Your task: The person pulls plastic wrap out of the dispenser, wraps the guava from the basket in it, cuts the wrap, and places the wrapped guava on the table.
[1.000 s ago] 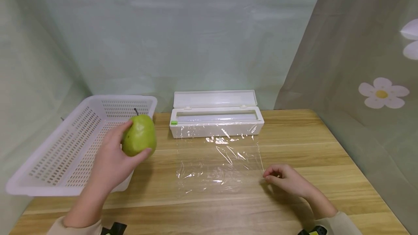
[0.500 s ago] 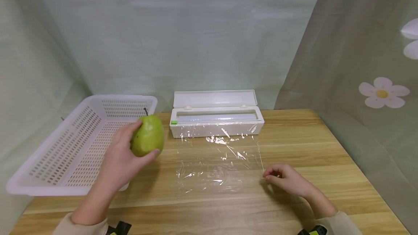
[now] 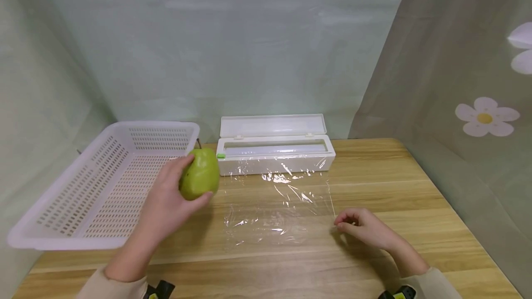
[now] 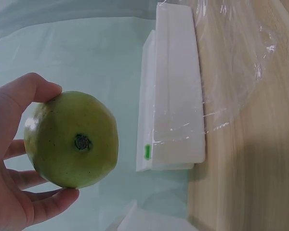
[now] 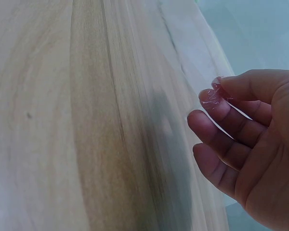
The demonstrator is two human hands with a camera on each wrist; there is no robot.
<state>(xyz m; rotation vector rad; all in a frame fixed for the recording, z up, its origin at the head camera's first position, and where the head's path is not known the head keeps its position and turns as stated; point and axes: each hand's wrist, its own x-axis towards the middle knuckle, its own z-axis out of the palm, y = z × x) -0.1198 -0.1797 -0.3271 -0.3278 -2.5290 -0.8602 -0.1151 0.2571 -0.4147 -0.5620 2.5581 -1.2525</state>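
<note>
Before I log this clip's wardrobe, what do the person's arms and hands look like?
The left hand and right hand are bare. The left sleeve and right sleeve are beige; a black device with yellow-green shows at each wrist.

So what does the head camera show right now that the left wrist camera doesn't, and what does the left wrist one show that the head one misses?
Only the head view shows the right hand, the pear's stem and the flower print on the cloth.

Only the left wrist view shows the dark mark on the pear's underside.

Both show the left hand gripping the pear, the white box, the clear film and the wooden table.
</note>
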